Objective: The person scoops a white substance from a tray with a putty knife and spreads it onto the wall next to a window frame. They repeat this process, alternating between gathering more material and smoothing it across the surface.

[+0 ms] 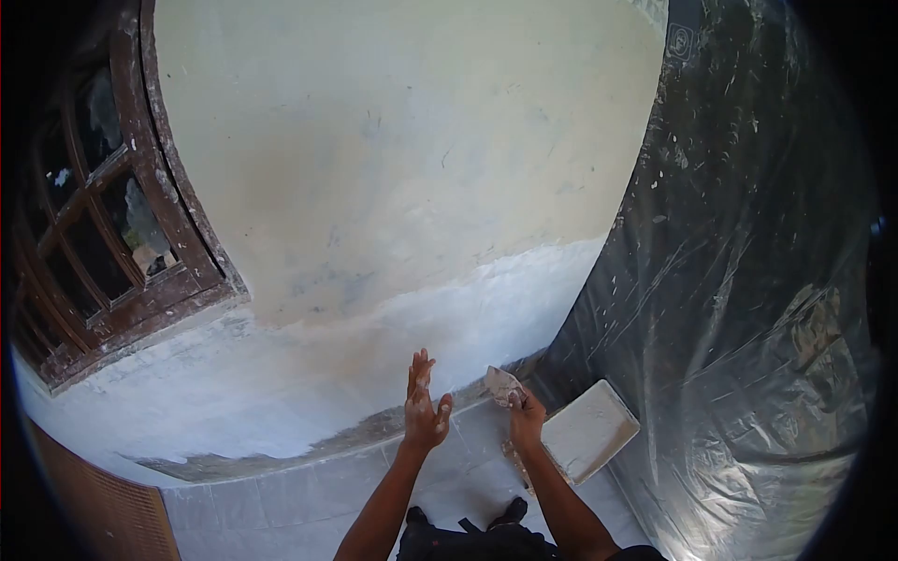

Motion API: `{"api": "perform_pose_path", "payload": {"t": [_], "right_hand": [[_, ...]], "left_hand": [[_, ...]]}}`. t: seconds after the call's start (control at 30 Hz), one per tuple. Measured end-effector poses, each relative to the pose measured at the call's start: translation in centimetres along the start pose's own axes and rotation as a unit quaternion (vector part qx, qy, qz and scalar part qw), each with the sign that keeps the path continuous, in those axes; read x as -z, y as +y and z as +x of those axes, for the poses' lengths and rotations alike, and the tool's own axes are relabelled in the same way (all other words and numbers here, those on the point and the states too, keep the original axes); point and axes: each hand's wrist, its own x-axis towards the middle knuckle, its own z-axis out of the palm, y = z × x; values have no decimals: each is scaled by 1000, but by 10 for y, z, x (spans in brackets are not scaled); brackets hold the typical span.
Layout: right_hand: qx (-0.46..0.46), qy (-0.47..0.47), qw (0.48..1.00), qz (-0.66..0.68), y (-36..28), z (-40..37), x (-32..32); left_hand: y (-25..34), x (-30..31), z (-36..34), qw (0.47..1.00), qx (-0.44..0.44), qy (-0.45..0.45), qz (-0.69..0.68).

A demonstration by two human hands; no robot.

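My left hand [427,408] is raised in front of the lower wall [355,374], its fingers stretched out and its thumb apart, with pale smears on the fingers and nothing held. To its right, my right hand [527,414] is closed on a small flat scraper [503,384] coated in whitish material. The scraper points up and to the left. The wall is yellowish above and white along its lower part. Just right of my right hand, a rectangular whitish tray [599,425] lies on the floor, its left edge partly behind my forearm.
A brown wooden window frame [182,215] with glass panes is at the left. Dark plastic sheeting [730,309] hangs down the right side. Grey floor tiles [271,510] run below the wall, and a brown woven panel [103,496] is at the lower left.
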Motion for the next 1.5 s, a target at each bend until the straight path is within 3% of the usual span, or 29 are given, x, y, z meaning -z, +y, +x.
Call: {"api": "perform_pose_path", "payload": {"t": [0.07,0.2,0.23,0.3,0.33,0.4,0.57,0.67,0.7,0.77,0.83,0.9,1.03,1.17,1.23,1.5], "right_hand": [[-63,-1,995,78,25,2,41],[-180,21,978,103,46,-8,122],[-196,24,977,80,61,-9,142],[-234,36,970,48,94,-19,184],[-227,50,972,-32,112,-23,206],[-164,67,972,-152,150,-33,247],[-244,18,937,-249,173,-52,320],[-88,-40,935,-342,219,-64,352],[-106,-40,933,-343,224,-67,355],[26,-89,869,-486,230,-66,357],[6,-84,853,-515,260,-83,356],[26,-143,812,-565,284,-95,359],[-9,-155,796,-584,319,-118,365],[-27,-197,772,-604,327,-148,383],[-34,-193,799,-568,322,-155,385],[-27,-178,821,-542,299,-155,391]], "left_hand": [[5,-55,-25,998,40,-10,-54],[13,-154,-79,977,147,-52,-144],[11,-176,-95,974,160,-62,-149],[18,-214,-125,939,273,-73,-193],[18,-232,-145,932,293,-84,-195],[9,-269,-182,874,416,-91,-233],[-4,-334,-269,804,546,-115,-207],[-23,-361,-318,696,655,-178,-236],[-21,-366,-324,686,665,-187,-230],[-16,-382,-331,543,773,-152,-291],[-16,-400,-348,524,784,-152,-296],[-19,-413,-356,444,813,-121,-357],[-16,-427,-346,411,809,-77,-413],[-12,-425,-337,417,801,-64,-425],[-12,-424,-336,417,795,-50,-437],[-10,-426,-324,420,802,-56,-421]]}}
